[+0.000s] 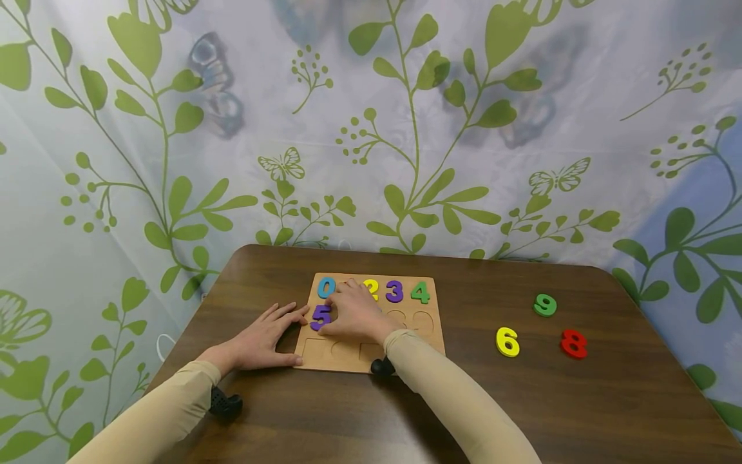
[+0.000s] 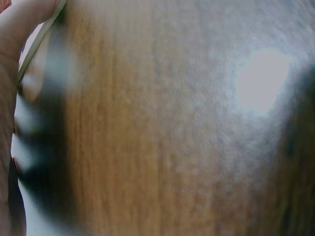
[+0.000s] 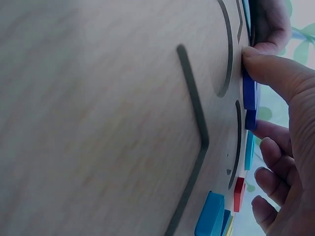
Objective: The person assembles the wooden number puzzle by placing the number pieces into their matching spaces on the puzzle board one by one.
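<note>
Settling a purple 5 (image 1: pixel 321 317) into a wooden number board (image 1: pixel 330 365) appears to be the step in hand. The right hand (image 1: pixel 359 314) pinches the 5 between thumb and fingertip; whether it sits fully down cannot be told. The next move likely calls for pressing it level, then letting go. Just left of the grip, the left hand (image 1: pixel 261 338) spreads its fingers, touching the board's edge. Beyond the grip, the top row holds a blue 0 (image 1: pixel 326 287), yellow 2 (image 1: pixel 372 288), purple 3 (image 1: pixel 395 291) and green 4 (image 1: pixel 420 292). To its right are empty recesses (image 1: pixel 423 322). Farther right, on the brown table (image 1: pixel 580 406), lie a yellow 6 (image 1: pixel 507 342), green 9 (image 1: pixel 545 305) and red 8 (image 1: pixel 574 344).
</note>
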A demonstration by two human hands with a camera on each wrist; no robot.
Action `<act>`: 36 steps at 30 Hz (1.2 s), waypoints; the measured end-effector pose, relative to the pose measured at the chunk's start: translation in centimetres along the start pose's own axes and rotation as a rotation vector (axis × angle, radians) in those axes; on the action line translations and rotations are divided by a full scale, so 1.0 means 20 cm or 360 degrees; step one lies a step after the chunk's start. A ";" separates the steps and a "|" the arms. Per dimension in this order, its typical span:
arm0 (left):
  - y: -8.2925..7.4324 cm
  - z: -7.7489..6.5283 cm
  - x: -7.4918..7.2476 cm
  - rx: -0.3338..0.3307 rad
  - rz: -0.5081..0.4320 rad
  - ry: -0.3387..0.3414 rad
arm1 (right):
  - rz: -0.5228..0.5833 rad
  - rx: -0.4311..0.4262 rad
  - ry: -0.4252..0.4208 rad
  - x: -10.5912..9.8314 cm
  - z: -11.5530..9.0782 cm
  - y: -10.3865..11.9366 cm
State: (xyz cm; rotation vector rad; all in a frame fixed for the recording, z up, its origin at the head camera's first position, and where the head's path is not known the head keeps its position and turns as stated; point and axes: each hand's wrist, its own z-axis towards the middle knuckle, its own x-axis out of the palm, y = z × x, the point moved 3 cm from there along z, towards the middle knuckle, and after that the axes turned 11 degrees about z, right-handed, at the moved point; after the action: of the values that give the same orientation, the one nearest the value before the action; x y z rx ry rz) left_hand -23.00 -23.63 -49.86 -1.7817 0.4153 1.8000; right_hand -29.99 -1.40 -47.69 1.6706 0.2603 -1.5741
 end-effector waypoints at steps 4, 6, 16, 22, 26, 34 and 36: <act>0.00 0.00 -0.01 -0.0001 -0.0004 0.0000 | 0.0025 0.0005 -0.0009 -0.01 -0.01 0.00; 0.00 0.00 -0.01 -0.0001 -0.0004 0.0001 | 0.0044 0.0007 -0.0012 -0.01 -0.01 0.00; 0.00 0.01 -0.01 -0.0001 -0.0004 0.0009 | 0.0064 0.0004 -0.0006 -0.02 -0.01 0.01; 0.00 0.01 -0.01 -0.0001 0.0001 0.0009 | 0.0082 0.0008 -0.0019 -0.01 -0.01 0.00; 0.00 0.01 -0.01 -0.0004 0.0004 0.0006 | 0.0118 0.0007 -0.0034 -0.04 -0.03 0.01; 0.00 0.01 0.00 -0.0039 0.0016 0.0024 | 0.0142 0.0009 -0.0091 -0.23 -0.14 -0.10; 0.00 0.01 0.00 -0.0043 0.0015 0.0035 | 0.0172 0.0017 -0.0111 -0.27 -0.21 -0.16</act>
State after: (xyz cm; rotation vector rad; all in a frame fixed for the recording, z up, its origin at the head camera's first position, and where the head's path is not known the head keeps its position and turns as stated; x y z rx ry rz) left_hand -23.11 -23.60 -49.90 -1.8220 0.4104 1.8021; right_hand -30.06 5.48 -44.44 1.6072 0.1240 -1.5516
